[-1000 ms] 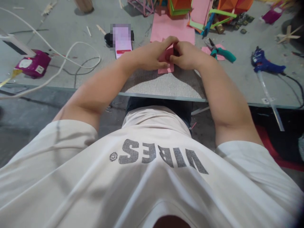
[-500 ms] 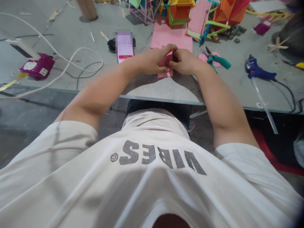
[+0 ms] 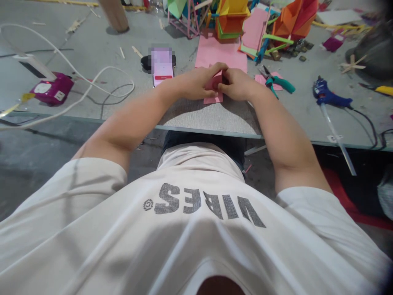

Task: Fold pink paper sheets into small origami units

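Observation:
Near the table's front edge, my left hand [image 3: 201,83] and my right hand [image 3: 236,84] meet over a small folded pink paper strip [image 3: 214,99]. The fingers of both hands curl round the strip and press on it from either side, with the fingertips touching or nearly so at the top. Part of the strip is hidden under the fingers. A larger pink sheet [image 3: 221,51] lies flat just behind the hands. To their right, teal-handled pliers [image 3: 279,83] rest on a smaller pink piece [image 3: 260,78].
A phone [image 3: 163,67] lies left of the hands. Farther left are a purple power socket [image 3: 53,89] and a looping white cable [image 3: 81,97]. A blue glue gun [image 3: 331,93] lies at the right. Colourful paper shapes [image 3: 231,18] stand at the back.
The table scene has shifted slightly down and, on the right side, a little to the left in the view. Both hands keep nearly the same pose on the pink strip.

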`<state>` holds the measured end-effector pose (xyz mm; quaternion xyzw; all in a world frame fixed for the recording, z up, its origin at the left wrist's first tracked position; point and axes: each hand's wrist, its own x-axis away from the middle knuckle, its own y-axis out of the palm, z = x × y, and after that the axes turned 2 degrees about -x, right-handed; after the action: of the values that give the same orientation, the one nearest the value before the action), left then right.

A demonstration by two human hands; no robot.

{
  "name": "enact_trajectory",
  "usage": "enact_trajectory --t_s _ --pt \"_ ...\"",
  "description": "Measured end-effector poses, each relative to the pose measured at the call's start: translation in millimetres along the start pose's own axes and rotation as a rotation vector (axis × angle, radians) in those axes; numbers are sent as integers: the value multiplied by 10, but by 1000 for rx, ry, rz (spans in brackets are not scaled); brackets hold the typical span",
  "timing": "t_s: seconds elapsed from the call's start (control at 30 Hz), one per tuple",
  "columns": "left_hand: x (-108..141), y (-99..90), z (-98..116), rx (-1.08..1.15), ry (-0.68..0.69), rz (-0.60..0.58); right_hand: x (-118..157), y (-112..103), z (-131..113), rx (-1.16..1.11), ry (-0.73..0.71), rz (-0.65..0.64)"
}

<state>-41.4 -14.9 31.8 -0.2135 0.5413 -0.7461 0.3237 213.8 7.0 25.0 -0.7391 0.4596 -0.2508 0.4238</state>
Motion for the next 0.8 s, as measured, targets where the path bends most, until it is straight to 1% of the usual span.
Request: enact_trajectory --t_s 0.07,0.2,0.3,0.4,0.6,0.73,0.8 --pt "4 3 -8 -3 8 -16 -4 -1 11 -14 -3 -2" --pt "4 15 -44 11 21 -10 5 -7 23 -47 10 -4" --pt "-16 32 -92 -17 51 -63 -3 -1 45 -43 3 -11" --pt "-39 44 -115 -54 67 -76 -31 16 89 -34 -5 -6" --pt "-24 22 -37 -46 -18 -26 -44 15 122 -18 -19 -5" --pt "21 -18 -8 -38 -7 -62 -21 -11 91 -1 -36 -20" --pt "33 -28 -8 -20 -4 -35 -7 -21 70 12 -32 -24"
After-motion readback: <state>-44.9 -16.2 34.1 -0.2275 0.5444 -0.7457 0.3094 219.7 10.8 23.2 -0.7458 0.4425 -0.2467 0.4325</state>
